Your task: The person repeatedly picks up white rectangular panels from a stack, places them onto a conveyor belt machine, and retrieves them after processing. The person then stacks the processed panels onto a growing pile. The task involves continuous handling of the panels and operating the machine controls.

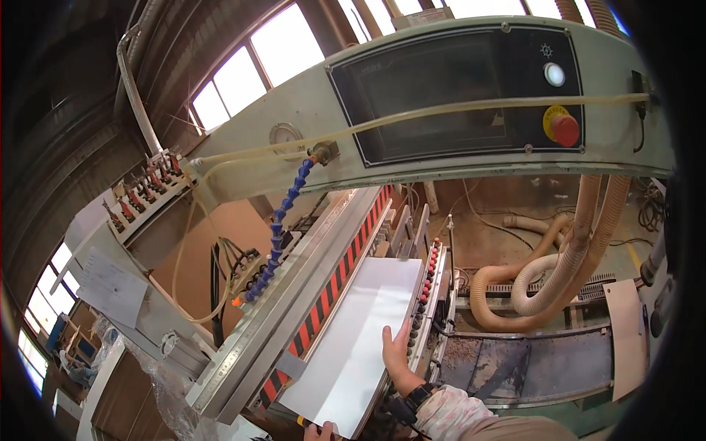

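Observation:
A long white panel (360, 323) lies lengthwise on the machine bed beside a red-and-black striped guard rail. My right hand (399, 361) rests on the panel's right edge, thumb on the white face and fingers stretched along the side by the rollers. At the lower edge of the view, my left hand (320, 432) is curled near the panel's near end. It grips a slim black-and-yellow object (303, 422), mostly cut off, whose kind I cannot make out. A dark band with a device (421, 395) sits on my right wrist.
Red and black rollers (429, 283) line the panel's right side. Overhead spans a machine cover with a dark screen and a red emergency button (565, 130). A blue segmented hose (276, 228) hangs over the metal beam (294, 294). Ribbed ducts (544, 287) coil at right.

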`<state>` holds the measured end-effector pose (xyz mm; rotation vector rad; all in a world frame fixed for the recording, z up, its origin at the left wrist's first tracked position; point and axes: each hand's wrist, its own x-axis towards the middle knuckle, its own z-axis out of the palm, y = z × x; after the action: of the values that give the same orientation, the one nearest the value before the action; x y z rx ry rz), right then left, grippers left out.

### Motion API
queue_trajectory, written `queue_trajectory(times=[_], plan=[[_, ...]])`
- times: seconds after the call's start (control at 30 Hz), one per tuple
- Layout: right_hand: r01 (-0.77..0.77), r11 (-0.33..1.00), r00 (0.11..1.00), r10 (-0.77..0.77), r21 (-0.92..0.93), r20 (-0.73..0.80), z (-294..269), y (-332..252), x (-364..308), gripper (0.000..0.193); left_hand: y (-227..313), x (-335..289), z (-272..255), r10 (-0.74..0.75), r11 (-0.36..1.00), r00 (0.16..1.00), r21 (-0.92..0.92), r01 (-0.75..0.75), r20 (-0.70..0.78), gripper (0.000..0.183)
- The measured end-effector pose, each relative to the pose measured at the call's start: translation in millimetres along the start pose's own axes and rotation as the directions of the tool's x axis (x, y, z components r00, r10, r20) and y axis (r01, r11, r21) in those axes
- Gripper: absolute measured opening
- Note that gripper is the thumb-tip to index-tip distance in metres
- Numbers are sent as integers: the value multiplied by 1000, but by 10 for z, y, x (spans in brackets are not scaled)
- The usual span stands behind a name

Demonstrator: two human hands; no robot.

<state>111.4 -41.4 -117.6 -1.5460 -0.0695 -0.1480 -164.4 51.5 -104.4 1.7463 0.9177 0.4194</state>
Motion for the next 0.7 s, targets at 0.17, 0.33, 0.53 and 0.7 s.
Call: queue_trajectory(times=[0.17,0.33,0.53,0.7], plan=[[-43,997,999,40,63,35,-93,97,74,75,574,-251,9,-157,917,972,-339,209,175,16],[-121,901,978,36,417,206,-495,-82,94,57,360,-209,21,-160,863,986,-492,115,-51,28],[-59,967,967,-6,247,256,-668,267,128,50,386,-177,115,-183,931,973,-343,126,-138,41],[95,991,949,-119,94,293,-690,357,162,59,-128,17,-38,-17,963,983,-268,-34,-185,38]])
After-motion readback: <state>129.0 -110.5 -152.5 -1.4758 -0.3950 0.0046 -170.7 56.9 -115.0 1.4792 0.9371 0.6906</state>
